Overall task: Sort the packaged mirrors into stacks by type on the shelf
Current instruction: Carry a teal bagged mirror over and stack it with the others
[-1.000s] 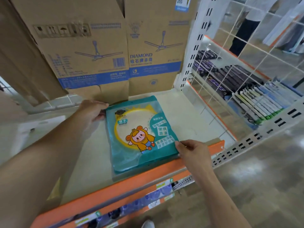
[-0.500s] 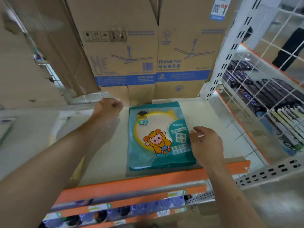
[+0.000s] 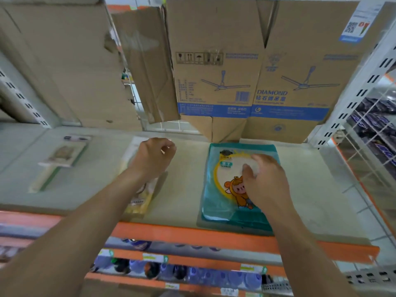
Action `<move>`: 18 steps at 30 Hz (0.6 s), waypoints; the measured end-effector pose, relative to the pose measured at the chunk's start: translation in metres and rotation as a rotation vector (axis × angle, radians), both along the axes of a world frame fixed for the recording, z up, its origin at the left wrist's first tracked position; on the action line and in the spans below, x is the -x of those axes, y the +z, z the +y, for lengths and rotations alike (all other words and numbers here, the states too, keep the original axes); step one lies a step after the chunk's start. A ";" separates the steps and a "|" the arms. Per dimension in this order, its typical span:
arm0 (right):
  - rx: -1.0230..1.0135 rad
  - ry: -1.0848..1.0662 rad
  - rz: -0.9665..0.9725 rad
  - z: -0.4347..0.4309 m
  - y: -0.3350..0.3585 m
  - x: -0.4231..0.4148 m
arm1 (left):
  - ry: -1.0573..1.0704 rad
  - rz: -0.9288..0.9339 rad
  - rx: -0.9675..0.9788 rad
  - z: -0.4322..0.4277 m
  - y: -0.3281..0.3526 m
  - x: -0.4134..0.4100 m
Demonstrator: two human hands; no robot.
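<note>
Right hand [image 3: 265,183] shifted over teal plastic-wrapped mirror pack [image 3: 218,211] at shelf [image 3: 184,200] front edge; I see fingers relaxed, left hand [image 3: 153,157] fisted, empty.

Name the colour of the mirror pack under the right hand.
The pack is teal with a yellow ring; head view.

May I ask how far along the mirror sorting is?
Done: teal mirror packs appear stacked on the shelf, right side. In hand: nothing gripped; right hand over the stack, left hand above a yellow handled mirror. Left: it and the green-edged mirror lie apart.
</note>
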State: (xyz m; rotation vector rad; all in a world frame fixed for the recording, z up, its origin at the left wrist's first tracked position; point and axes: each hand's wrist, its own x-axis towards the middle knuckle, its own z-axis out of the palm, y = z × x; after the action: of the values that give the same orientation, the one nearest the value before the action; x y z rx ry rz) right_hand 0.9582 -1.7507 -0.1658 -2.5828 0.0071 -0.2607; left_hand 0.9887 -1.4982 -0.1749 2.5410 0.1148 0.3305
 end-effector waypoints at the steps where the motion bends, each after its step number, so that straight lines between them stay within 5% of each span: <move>1: 0.009 0.034 0.003 0.007 0.003 -0.001 | 0.005 -0.005 0.006 0.003 -0.001 0.005; 18: -0.008 0.439 0.105 0.134 0.024 0.010 | 0.290 -0.081 -0.009 0.088 -0.005 0.100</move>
State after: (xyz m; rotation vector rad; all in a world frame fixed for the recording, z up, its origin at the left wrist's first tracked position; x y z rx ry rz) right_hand 0.9485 -1.6167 -0.1423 -2.5071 -0.5117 0.0376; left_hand 0.8888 -1.4103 -0.1801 2.5155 0.4543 0.5461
